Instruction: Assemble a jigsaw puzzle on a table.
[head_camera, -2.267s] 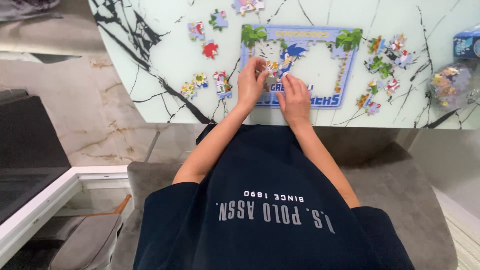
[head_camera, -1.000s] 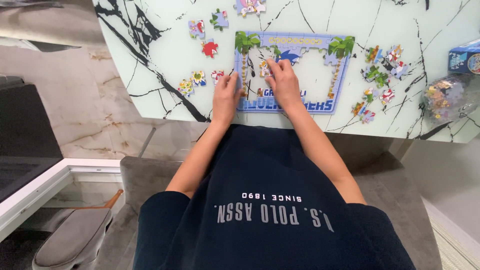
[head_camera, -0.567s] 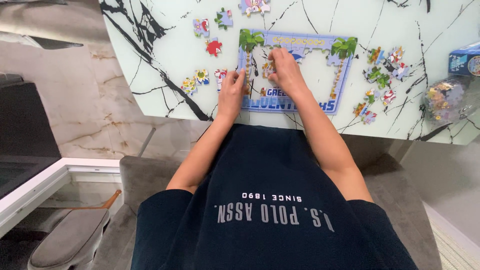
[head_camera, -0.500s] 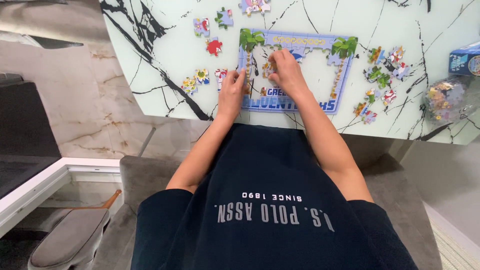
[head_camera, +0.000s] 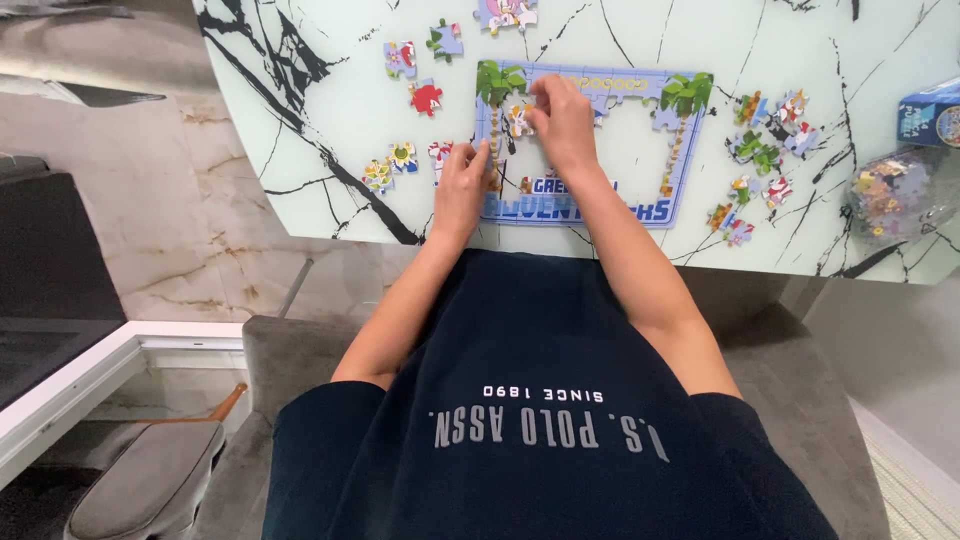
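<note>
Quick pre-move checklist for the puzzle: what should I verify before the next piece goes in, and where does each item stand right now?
1. Right hand on a piece at the frame's upper left: ok.
2. Grip on that piece secure: cannot tell.
3. Left hand steadying the puzzle frame at its left edge: ok.
4. Frame border complete: not ok, right side has gaps.
5. Loose pieces on the table within reach: ok.

both hands (head_camera: 562, 118) on jigsaw frame (head_camera: 590, 150)
</note>
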